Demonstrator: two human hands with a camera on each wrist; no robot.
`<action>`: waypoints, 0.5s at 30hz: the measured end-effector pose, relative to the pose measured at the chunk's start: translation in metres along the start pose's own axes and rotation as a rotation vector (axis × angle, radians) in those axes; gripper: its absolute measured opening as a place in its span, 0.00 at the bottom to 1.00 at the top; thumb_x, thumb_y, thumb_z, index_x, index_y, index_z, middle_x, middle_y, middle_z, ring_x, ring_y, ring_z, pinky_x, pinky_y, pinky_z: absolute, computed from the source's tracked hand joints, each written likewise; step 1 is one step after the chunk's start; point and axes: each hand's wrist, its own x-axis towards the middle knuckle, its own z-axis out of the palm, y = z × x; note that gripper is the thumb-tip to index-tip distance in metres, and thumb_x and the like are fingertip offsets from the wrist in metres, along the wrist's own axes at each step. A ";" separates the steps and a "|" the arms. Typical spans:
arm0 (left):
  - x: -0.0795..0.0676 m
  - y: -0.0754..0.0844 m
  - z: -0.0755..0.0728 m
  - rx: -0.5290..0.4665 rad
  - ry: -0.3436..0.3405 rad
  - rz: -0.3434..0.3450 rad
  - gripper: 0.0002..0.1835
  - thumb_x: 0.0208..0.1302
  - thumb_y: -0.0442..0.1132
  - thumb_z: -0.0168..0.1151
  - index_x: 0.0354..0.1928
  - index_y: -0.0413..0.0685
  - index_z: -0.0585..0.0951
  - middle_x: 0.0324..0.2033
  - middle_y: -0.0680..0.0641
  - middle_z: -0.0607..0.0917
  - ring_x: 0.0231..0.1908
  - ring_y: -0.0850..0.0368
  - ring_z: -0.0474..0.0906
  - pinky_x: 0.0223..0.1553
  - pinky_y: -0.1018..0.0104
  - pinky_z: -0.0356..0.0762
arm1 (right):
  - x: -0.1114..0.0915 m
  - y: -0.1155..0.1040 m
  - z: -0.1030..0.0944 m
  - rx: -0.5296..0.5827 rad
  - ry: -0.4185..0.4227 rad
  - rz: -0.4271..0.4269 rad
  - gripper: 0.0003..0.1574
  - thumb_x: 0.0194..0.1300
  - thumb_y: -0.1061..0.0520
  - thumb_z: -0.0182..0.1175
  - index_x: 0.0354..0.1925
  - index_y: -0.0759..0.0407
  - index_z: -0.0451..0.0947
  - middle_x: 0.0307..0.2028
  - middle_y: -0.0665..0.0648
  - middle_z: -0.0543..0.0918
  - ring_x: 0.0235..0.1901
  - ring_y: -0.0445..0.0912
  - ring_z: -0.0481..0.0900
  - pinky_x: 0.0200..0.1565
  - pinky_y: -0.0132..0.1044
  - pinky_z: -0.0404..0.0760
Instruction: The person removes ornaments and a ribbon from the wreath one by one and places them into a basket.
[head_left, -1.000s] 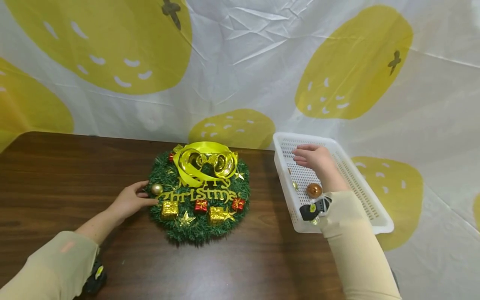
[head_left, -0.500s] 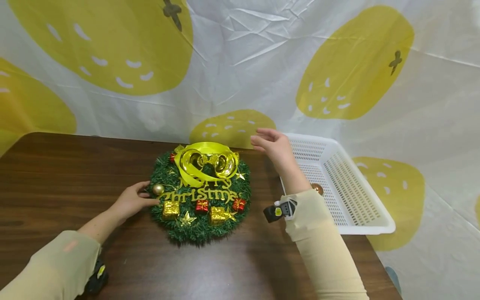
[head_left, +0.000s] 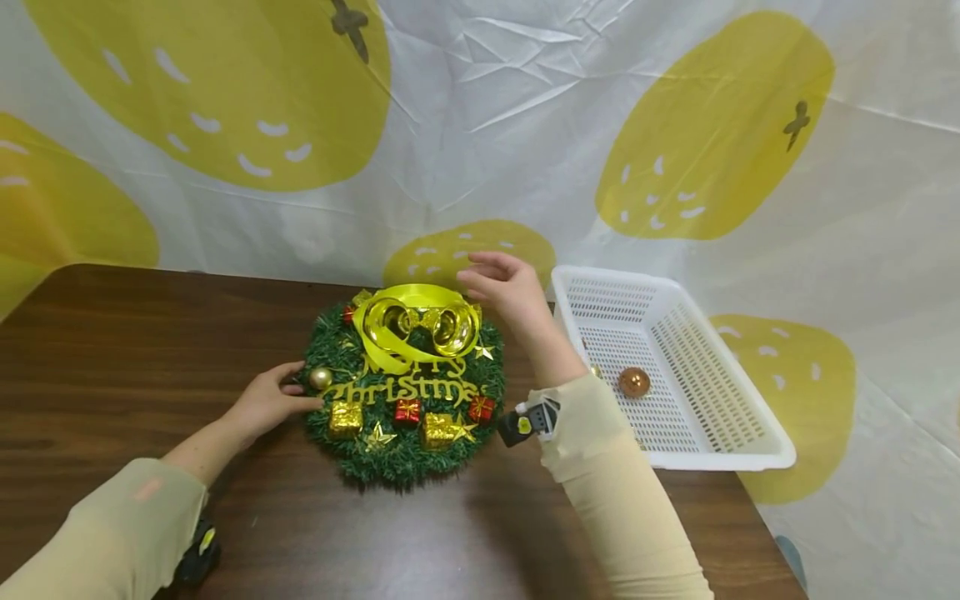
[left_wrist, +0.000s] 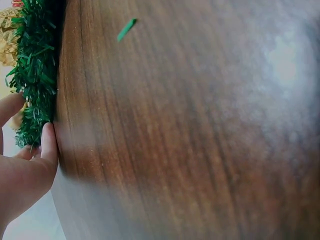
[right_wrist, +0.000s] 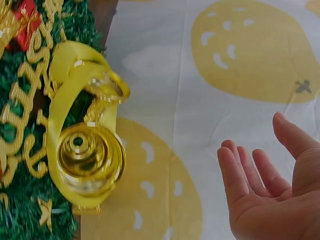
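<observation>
A green Christmas wreath (head_left: 405, 467) lies flat on the table, dressed with gold lettering (head_left: 408, 390), small gift boxes, stars and a gold ball (head_left: 320, 378). Two shiny gold bells (head_left: 453, 331) with a yellow ribbon (head_left: 416, 292) sit across its top part. My left hand (head_left: 264, 407) grips the wreath's left edge; in the left wrist view its thumb and fingers (left_wrist: 48, 142) lie on both sides of the green tinsel (left_wrist: 37, 70). Above the wreath's upper right hovers my right hand (head_left: 510, 293), fingers loosely bent and holding nothing, apart from the bells in the right wrist view.
To the right stands a white perforated plastic basket (head_left: 738, 392) with a copper-coloured ball (head_left: 634, 382) inside. Behind the brown wooden table (head_left: 150, 333) hangs a white cloth (head_left: 480, 150) with yellow fruit prints. A green tinsel scrap (left_wrist: 127, 30) lies on the table.
My right hand has moved left, from over the basket to above the wreath's upper right, still without anything in it. The left hand stays at the wreath's left edge.
</observation>
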 end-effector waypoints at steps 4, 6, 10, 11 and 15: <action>0.000 -0.001 -0.001 -0.004 -0.001 -0.001 0.47 0.60 0.43 0.63 0.71 0.30 0.47 0.66 0.25 0.55 0.63 0.31 0.61 0.59 0.42 0.67 | 0.000 0.001 0.014 0.023 -0.050 0.004 0.27 0.62 0.61 0.61 0.60 0.62 0.71 0.53 0.65 0.78 0.45 0.48 0.81 0.52 0.39 0.79; 0.001 -0.002 -0.001 -0.002 -0.002 0.000 0.47 0.60 0.43 0.63 0.71 0.30 0.46 0.66 0.25 0.56 0.63 0.31 0.60 0.59 0.42 0.67 | 0.000 0.002 0.021 0.033 -0.074 0.000 0.27 0.63 0.62 0.60 0.60 0.63 0.71 0.53 0.66 0.78 0.50 0.52 0.79 0.54 0.40 0.78; 0.002 -0.004 -0.001 0.003 -0.002 0.000 0.47 0.60 0.43 0.63 0.71 0.30 0.47 0.65 0.24 0.57 0.63 0.31 0.61 0.59 0.42 0.67 | -0.001 0.005 0.034 0.037 -0.109 0.016 0.26 0.63 0.61 0.60 0.59 0.62 0.71 0.52 0.65 0.78 0.53 0.55 0.78 0.54 0.39 0.78; 0.002 -0.004 -0.001 0.005 -0.002 0.000 0.47 0.60 0.43 0.63 0.71 0.30 0.47 0.65 0.25 0.57 0.63 0.31 0.61 0.59 0.42 0.67 | -0.002 0.006 0.038 0.036 -0.117 0.018 0.26 0.62 0.60 0.61 0.59 0.62 0.71 0.52 0.64 0.78 0.53 0.55 0.77 0.53 0.39 0.78; 0.002 -0.003 -0.001 0.009 0.001 0.002 0.47 0.60 0.43 0.63 0.71 0.30 0.47 0.65 0.25 0.57 0.63 0.31 0.61 0.59 0.42 0.67 | -0.002 0.010 0.051 0.014 -0.141 0.035 0.26 0.62 0.59 0.61 0.59 0.59 0.72 0.50 0.63 0.80 0.52 0.55 0.78 0.52 0.39 0.79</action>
